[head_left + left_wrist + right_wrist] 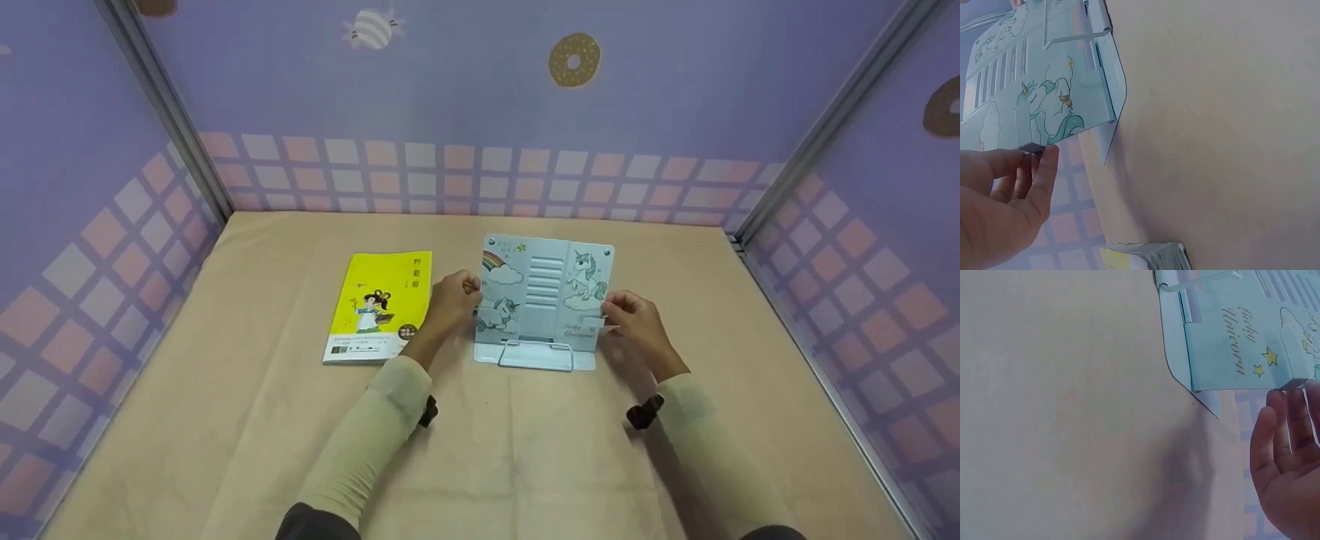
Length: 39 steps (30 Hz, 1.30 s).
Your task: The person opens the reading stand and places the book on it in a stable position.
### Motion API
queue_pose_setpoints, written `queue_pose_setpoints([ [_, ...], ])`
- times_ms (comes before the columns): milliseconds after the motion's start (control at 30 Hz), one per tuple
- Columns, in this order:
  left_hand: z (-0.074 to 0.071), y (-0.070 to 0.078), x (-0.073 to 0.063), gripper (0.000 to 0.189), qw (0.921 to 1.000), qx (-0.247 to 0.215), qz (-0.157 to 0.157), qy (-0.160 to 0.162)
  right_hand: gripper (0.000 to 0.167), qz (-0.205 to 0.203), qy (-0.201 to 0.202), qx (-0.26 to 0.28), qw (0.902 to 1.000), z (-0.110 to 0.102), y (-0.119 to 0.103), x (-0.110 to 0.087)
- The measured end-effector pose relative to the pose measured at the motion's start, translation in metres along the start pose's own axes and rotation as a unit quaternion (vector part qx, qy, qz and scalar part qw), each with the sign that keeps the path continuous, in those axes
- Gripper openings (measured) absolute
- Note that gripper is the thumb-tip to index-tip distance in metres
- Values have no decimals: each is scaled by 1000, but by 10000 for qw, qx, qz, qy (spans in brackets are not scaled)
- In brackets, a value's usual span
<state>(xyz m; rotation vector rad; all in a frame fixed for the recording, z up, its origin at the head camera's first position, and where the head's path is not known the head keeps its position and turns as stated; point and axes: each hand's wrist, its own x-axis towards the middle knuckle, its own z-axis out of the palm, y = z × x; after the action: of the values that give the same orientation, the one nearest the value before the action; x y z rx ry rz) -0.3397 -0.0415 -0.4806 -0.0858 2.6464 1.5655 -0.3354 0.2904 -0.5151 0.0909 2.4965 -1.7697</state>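
A light-blue metal book stand (544, 292) printed with unicorns, a rainbow and clouds stands tilted back on the table, its wire ledge at the front. My left hand (454, 304) pinches the stand's left edge between thumb and fingers, at a small folding page clip (1032, 147). At the opposite edge my right hand (634, 322) holds the stand near the other page clip (1294, 384). Fingertips meet that clip in the right wrist view, where the frame cuts off part of the hand. A yellow book (386, 292) lies flat, left of the stand.
A beige cloth covers the table (517, 450). Behind it rises a purple wall (480, 97) with pink and white checks and printed sweets, and similar panels flank both sides. A dark wrist strap (645, 412) shows on the right arm.
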Motion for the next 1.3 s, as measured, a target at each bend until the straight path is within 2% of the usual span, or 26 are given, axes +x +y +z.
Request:
queue_pose_setpoints([
  [133,6,0,4,7,9997,128,70,178,19,-29,-74,-19,10000,-5,3,-5],
  [267,7,3,7,9,9991,178,127,355,16,-170,-328,58,9993,-8,4,-9],
  [400,5,8,12,15,9983,195,227,505,18,-486,-753,214,9957,-9,5,-14],
  [533,5,15,15,23,9966,343,425,618,24,-919,-1271,368,9869,-5,7,-21],
  [700,8,25,19,31,9956,420,615,566,26,-1350,-1685,316,9759,6,6,-30],
  [933,19,30,29,37,9962,347,514,607,41,-1535,-2087,96,9658,36,-3,-48],
  [1100,29,36,35,40,9972,233,505,500,40,-1716,-2080,51,9629,55,-3,-59],
  [1300,34,46,39,48,9967,369,587,426,37,-1876,-1771,-210,9659,81,-9,-65],
])
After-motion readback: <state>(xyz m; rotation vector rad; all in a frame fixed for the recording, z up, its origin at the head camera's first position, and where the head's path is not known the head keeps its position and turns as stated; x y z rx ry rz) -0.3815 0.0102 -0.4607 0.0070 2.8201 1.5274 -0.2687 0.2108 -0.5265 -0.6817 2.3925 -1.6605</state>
